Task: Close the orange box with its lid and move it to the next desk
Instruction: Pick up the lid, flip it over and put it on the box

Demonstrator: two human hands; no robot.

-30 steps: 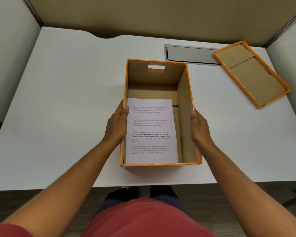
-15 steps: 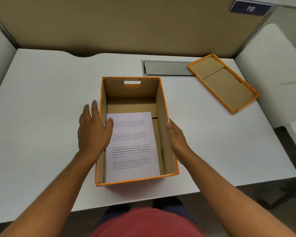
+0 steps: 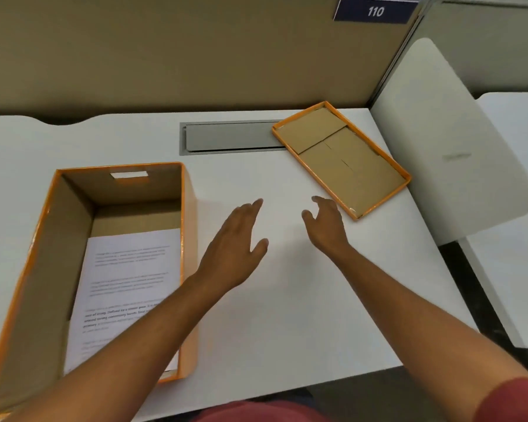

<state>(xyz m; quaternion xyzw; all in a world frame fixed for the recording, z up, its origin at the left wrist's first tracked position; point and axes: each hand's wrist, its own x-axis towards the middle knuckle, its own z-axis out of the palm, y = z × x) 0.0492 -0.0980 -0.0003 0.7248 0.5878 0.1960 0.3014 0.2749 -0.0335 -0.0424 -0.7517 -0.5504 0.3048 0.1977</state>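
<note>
The orange box point(image 3: 189, 263) stands open at the left of the white desk, with a printed sheet of paper point(image 3: 128, 287) lying on its brown floor. Its lid point(image 3: 342, 156) lies upside down at the desk's far right, brown inside facing up, one corner over the grey cable flap. My left hand point(image 3: 238, 248) hovers over the desk to the right of the box, fingers spread, holding nothing. My right hand point(image 3: 326, 223) is open too, its fingertips a short way from the lid's near corner, not touching it. My left forearm crosses the box's near right corner.
A grey cable flap point(image 3: 229, 137) is set into the white desk point(image 3: 275, 300) near the tan partition. A rounded white side panel point(image 3: 448, 141) stands at the right edge. Beyond it lies another white desk point(image 3: 512, 123). A blue sign reading 110 point(image 3: 375, 10) hangs above.
Both hands have let go of the box sides and moved right toward the lid. The view has swung right, so the box now sits at the left.
</note>
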